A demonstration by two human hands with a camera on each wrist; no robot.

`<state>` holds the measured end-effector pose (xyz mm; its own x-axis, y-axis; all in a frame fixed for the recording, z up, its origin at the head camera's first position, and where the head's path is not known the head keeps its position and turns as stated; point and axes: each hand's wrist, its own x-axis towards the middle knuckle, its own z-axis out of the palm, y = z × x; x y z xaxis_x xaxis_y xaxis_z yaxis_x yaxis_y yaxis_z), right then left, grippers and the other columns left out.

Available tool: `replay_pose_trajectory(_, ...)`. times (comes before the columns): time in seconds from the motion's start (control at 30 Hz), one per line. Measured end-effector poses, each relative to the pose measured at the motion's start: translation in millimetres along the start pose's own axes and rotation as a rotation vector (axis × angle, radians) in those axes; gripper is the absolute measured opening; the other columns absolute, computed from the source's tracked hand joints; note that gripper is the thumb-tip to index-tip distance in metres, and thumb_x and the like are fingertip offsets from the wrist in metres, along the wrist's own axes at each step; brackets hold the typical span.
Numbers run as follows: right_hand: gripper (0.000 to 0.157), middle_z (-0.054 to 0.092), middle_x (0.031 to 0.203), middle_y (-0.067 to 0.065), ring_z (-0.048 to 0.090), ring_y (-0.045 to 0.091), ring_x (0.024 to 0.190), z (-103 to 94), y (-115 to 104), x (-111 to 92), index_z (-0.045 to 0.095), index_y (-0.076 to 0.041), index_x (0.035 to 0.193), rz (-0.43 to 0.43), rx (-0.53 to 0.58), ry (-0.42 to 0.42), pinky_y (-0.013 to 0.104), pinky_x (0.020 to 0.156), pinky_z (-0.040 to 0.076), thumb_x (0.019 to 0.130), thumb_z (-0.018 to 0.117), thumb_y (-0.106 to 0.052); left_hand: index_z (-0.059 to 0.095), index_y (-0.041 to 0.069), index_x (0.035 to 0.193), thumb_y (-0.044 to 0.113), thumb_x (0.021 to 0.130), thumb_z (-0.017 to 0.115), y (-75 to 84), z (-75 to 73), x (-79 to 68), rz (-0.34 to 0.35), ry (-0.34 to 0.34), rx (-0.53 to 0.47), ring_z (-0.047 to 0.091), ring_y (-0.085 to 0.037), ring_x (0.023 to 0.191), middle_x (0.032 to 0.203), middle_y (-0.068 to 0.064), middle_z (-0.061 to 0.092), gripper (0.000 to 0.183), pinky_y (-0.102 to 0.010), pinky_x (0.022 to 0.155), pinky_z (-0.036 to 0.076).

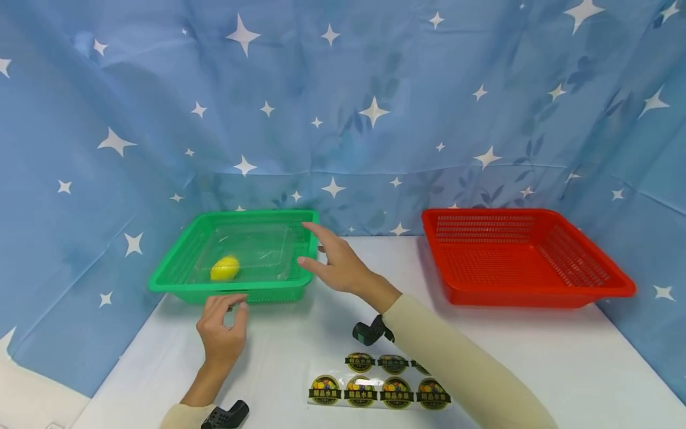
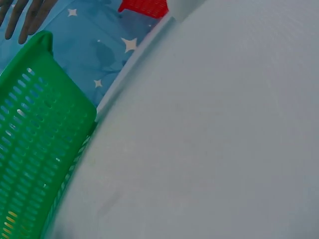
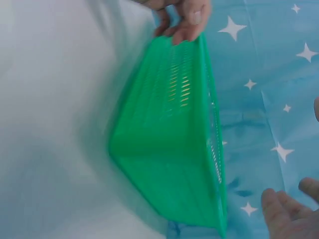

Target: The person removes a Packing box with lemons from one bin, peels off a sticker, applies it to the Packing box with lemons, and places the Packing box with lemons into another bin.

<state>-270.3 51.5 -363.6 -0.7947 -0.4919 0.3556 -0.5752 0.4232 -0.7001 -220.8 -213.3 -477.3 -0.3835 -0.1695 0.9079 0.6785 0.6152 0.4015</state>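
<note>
A green basket (image 1: 230,287) stands at the left of the table, with a transparent plastic container (image 1: 268,253) inside it. In the container, or beneath its clear plastic, lies a yellow lemon (image 1: 225,268); I cannot tell which. My left hand (image 1: 222,333) is at the basket's front side, fingers bent forward and thumb apart. In the right wrist view, that left hand (image 3: 187,17) overlaps the basket's rim; contact is unclear. By the basket's right rim is my right hand (image 1: 337,260), its fingers extended and thumb spread, nothing between them.
A red basket (image 1: 498,292) stands at the right of the table. A sheet of round fruit stickers (image 1: 377,381) lies near the front, partly under my right sleeve (image 1: 461,363). Behind the table hangs a blue curtain (image 1: 343,119) with white stars.
</note>
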Motion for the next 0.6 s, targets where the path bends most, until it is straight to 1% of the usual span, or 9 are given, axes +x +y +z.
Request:
replay_pose_trajectory(0.07, 0.071, 0.027, 0.165, 0.001, 0.042, 0.031, 0.144, 2.2, -4, 9, 0.025, -0.025, 0.161, 0.043, 0.074, 0.0, 0.045, 0.111, 0.044, 0.101, 0.061, -0.038, 0.073, -0.008, 0.08, -0.014, 0.08, 0.062, -2.2, 1.9, -4.2, -0.114, 0.047, -0.025, 0.059, -0.008, 0.075, 0.073, -0.02, 0.07, 0.012, -0.01, 0.072, 0.043)
replay_pose_trajectory(0.13, 0.07, 0.028, 0.165, 0.001, 0.039, 0.027, 0.147, 5.9, -7, 17, 0.026, -0.027, 0.16, 0.109, 0.145, 0.011, 0.045, 0.112, 0.043, 0.101, 0.062, -0.039, 0.07, -0.01, 0.077, -0.016, 0.083, 0.06, -4.1, 1.6, -6.9, -0.239, 0.067, -0.054, 0.06, 0.0, 0.07, 0.071, -0.024, 0.068, 0.013, -0.008, 0.068, 0.046)
replay_pose_trajectory(0.17, 0.07, 0.029, 0.165, 0.001, 0.036, 0.025, 0.148, 8.6, -8, 21, 0.027, -0.028, 0.16, 0.141, 0.18, 0.018, 0.046, 0.113, 0.042, 0.101, 0.062, -0.04, 0.069, -0.011, 0.077, -0.015, 0.085, 0.058, -5.2, 0.0, -7.9, -0.303, 0.074, -0.072, 0.061, 0.002, 0.068, 0.071, -0.024, 0.068, 0.014, -0.009, 0.065, 0.047)
replay_pose_trajectory(0.23, 0.069, 0.03, 0.164, 0.0, 0.035, 0.023, 0.149, 13.4, -9, 27, 0.028, -0.029, 0.159, 0.205, 0.238, 0.037, 0.047, 0.113, 0.041, 0.1, 0.062, -0.041, 0.067, -0.014, 0.079, -0.012, 0.09, 0.054, -7.2, -2.7, -7.9, -0.429, 0.079, -0.142, 0.064, 0.0, 0.063, 0.071, -0.025, 0.068, 0.017, -0.013, 0.06, 0.051)
replay_pose_trajectory(0.27, 0.069, 0.03, 0.164, 0.0, 0.035, 0.023, 0.149, 15.4, -9, 30, 0.028, -0.029, 0.159, 0.231, 0.257, 0.044, 0.049, 0.112, 0.042, 0.1, 0.062, -0.041, 0.066, -0.016, 0.08, -0.011, 0.093, 0.053, -8.1, -3.8, -7.2, -0.483, 0.083, -0.183, 0.066, -0.004, 0.061, 0.072, -0.024, 0.069, 0.019, -0.016, 0.058, 0.053)
replay_pose_trajectory(0.33, 0.069, 0.03, 0.164, 0.0, 0.036, 0.024, 0.148, 19.2, -8, 34, 0.028, -0.029, 0.159, 0.269, 0.286, 0.048, 0.05, 0.111, 0.042, 0.1, 0.062, -0.042, 0.061, -0.02, 0.084, -0.007, 0.097, 0.048, -8.6, -5.5, -4.4, -0.6, 0.109, -0.319, 0.069, -0.014, 0.06, 0.073, -0.021, 0.07, 0.022, -0.022, 0.055, 0.056)
replay_pose_trajectory(0.43, 0.071, 0.028, 0.165, 0.001, 0.037, 0.026, 0.147, 23.7, -6, 40, 0.028, -0.027, 0.16, 0.309, 0.344, 0.038, 0.049, 0.111, 0.042, 0.1, 0.063, -0.041, 0.054, -0.022, 0.086, -0.001, 0.101, 0.045, -6.0, -5.7, 2.7, -0.771, 0.21, -0.567, 0.069, -0.025, 0.059, 0.073, -0.019, 0.07, 0.027, -0.031, 0.054, 0.058)
replay_pose_trajectory(0.53, 0.072, 0.026, 0.166, 0.001, 0.039, 0.027, 0.146, 27.3, -3, 45, 0.027, -0.025, 0.16, 0.354, 0.393, 0.03, 0.048, 0.112, 0.041, 0.1, 0.063, -0.041, 0.051, -0.014, 0.08, 0.004, 0.102, 0.049, -4.1, -3.3, 10.6, -0.925, 0.348, -0.795, 0.067, -0.029, 0.057, 0.07, -0.02, 0.068, 0.029, -0.037, 0.054, 0.059)
replay_pose_trajectory(0.6, 0.073, 0.025, 0.167, 0.001, 0.039, 0.028, 0.146, 29.6, -3, 49, 0.026, -0.024, 0.161, 0.386, 0.419, 0.037, 0.048, 0.113, 0.04, 0.1, 0.063, -0.04, 0.049, -0.007, 0.076, 0.007, 0.102, 0.053, -3.8, -1.9, 15.1, -0.996, 0.406, -0.886, 0.066, -0.03, 0.056, 0.069, -0.02, 0.067, 0.03, -0.037, 0.054, 0.058)
